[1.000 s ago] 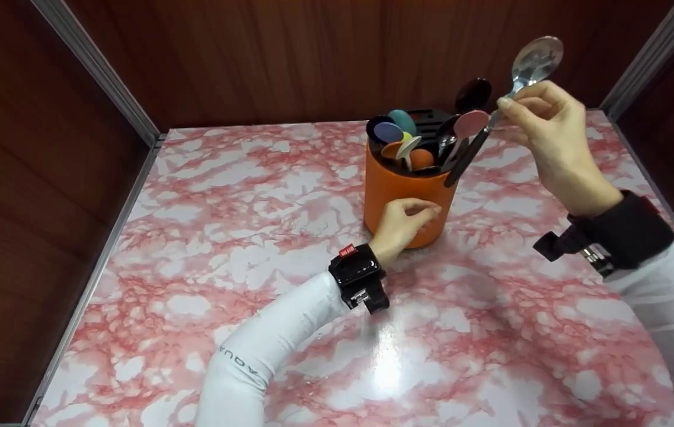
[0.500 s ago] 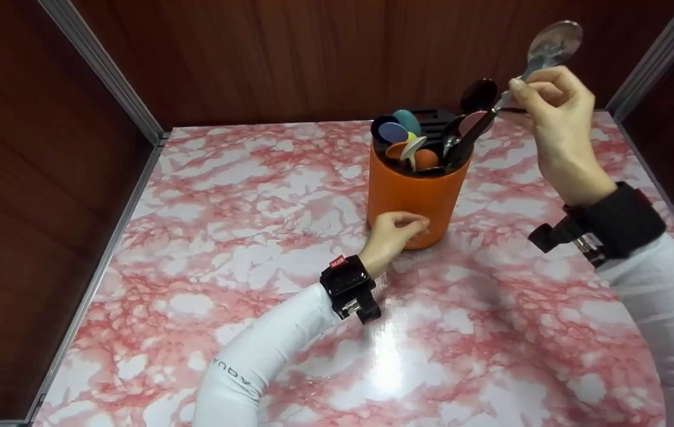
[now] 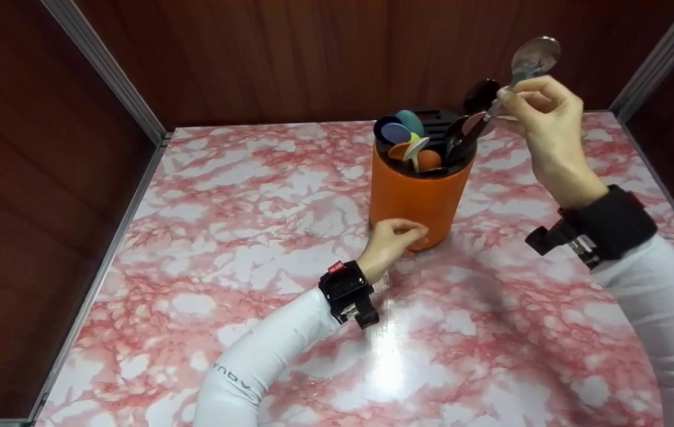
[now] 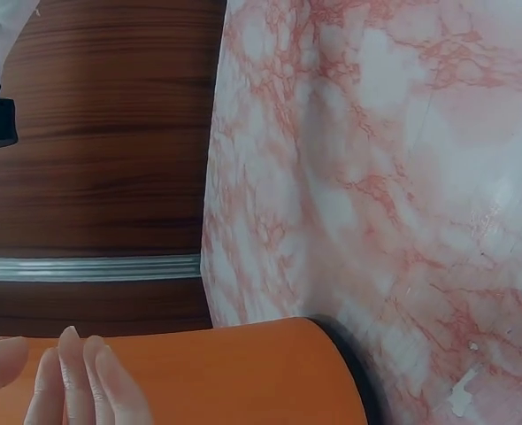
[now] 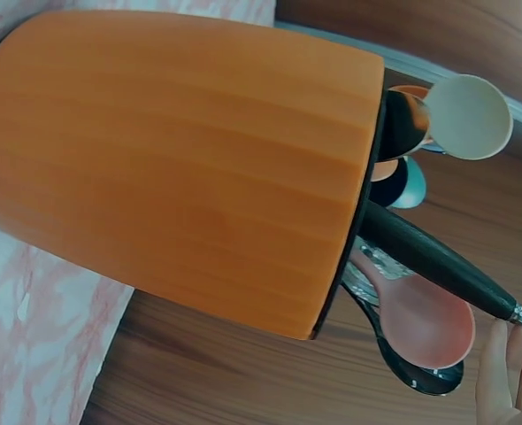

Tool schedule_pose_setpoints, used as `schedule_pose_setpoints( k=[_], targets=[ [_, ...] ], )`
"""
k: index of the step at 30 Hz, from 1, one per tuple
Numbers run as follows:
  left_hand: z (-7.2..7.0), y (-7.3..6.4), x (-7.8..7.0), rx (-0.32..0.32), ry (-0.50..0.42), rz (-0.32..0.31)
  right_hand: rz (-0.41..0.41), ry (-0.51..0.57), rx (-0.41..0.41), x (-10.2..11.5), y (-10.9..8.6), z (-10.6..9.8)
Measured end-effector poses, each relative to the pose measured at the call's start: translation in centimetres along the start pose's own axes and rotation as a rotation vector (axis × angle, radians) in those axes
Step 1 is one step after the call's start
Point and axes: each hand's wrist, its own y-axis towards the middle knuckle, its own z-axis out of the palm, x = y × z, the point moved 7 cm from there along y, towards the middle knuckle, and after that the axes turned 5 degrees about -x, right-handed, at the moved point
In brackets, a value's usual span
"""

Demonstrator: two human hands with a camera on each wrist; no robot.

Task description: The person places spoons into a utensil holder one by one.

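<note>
My right hand (image 3: 553,127) pinches the metal neck of a large spoon (image 3: 535,56), bowl upward. Its black handle (image 5: 438,261) slants down past the rim into an orange utensil holder (image 3: 419,204). Low at the holder's front is my left hand (image 3: 385,246), its fingers bent toward the thumb in the head view. The left wrist view has those fingers (image 4: 75,385) extended beside the orange wall, grasping nothing. Several utensils stand in the holder, among them a cream spoon (image 5: 469,117), a pink spoon (image 5: 425,323) and a teal one (image 3: 410,123).
The holder stands on a pink and white marbled table (image 3: 242,207), toward the back right. A dark wooden panel (image 3: 313,59) rises behind it, with side panels framed by metal rails (image 3: 105,71). A black slotted section (image 3: 437,123) forms the holder's rear.
The spoon's handle was outside the holder's front rim; it rose, moved over the opening, and has now come down inside. My left hand has slid slightly lower along the holder.
</note>
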Motion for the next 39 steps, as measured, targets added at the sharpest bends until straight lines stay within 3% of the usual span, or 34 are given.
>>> schedule_pose_setpoints(
  k=[13,20,39],
  targets=[
    [0.4,0.1,0.6,0.017,-0.015,-0.032,-0.032,-0.029,0.084,-1.0,-0.4,0.0],
    [0.3,0.1,1.0,0.025,-0.014,-0.046,-0.009,-0.023,0.121,-1.8,-0.7,0.1],
    [-0.2,-0.2,2.5,0.043,-0.045,-0.087,-0.029,-0.225,0.201,-4.0,-1.4,0.5]
  ],
)
